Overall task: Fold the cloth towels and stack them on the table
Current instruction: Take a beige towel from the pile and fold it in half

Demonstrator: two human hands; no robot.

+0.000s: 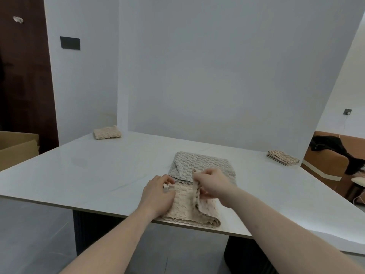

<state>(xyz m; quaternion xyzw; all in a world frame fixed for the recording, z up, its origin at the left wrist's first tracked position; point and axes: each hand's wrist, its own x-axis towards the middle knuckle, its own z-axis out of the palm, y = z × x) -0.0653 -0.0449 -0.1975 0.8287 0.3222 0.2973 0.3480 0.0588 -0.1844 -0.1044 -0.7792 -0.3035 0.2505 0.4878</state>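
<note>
A beige waffle-textured towel (189, 211) lies at the near edge of the white table (98, 175), partly folded, its near fold at the table's rim. My left hand (158, 194) pinches the towel's far left corner. My right hand (212, 184) grips a lifted flap of the same towel along its right side. Just beyond lies a grey towel (205, 162), loosely folded, with one corner turned over. A folded beige towel (107, 132) sits at the far left corner. A folded striped pinkish towel (282, 157) sits at the far right.
A white wall stands directly behind the table. A cardboard box (17, 149) is at the left, beside a dark wooden door (23, 76). At the right is a brown sofa (325, 167) with black clothing (339, 151) draped on it.
</note>
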